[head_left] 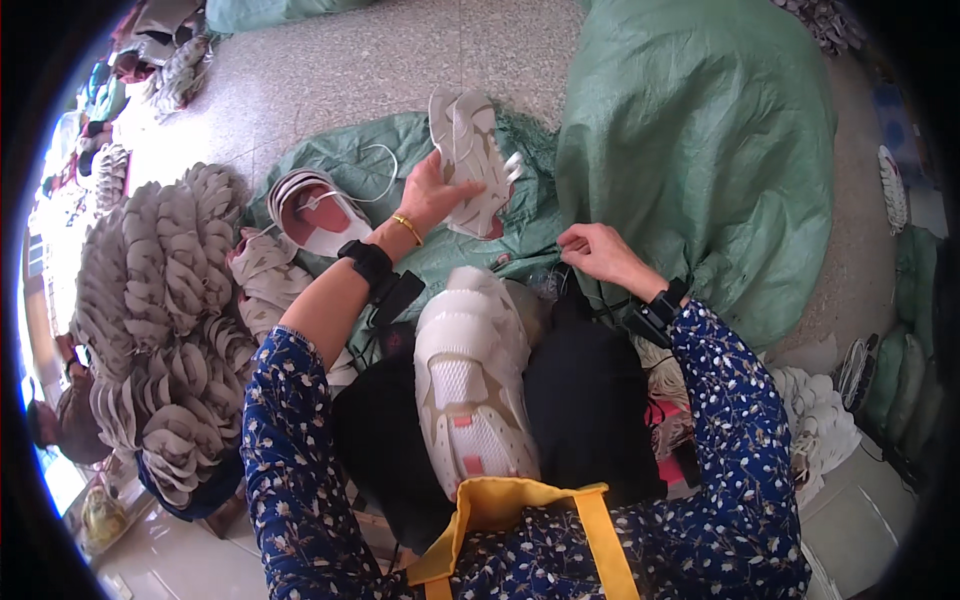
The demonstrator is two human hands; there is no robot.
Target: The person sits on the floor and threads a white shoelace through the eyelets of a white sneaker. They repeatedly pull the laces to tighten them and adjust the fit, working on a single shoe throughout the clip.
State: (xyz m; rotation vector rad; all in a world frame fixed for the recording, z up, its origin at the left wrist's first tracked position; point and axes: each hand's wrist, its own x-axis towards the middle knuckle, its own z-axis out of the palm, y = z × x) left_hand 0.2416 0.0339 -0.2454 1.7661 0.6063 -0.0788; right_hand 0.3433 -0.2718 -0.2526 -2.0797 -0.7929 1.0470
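My left hand [435,195] grips a flat white-and-beige shoe upper [465,145], its thumb across the top, above a green woven sack [410,260]. My right hand [595,252] is closed in a pinch at the edge of the green sacking; anything between the fingertips is too small to make out. A white mesh shoe upper [465,345] with pink tabs rests between my knees, touched by neither hand. Left of my left wrist lies another upper [312,212] with a reddish lining and a loose white lace [385,172].
Bundles of grey-beige shoe pieces [160,270] are piled at the left. A big, full green sack [700,150] stands at the right. More pale pieces [815,420] lie by my right elbow. At the far left is another person [75,410], partly in view.
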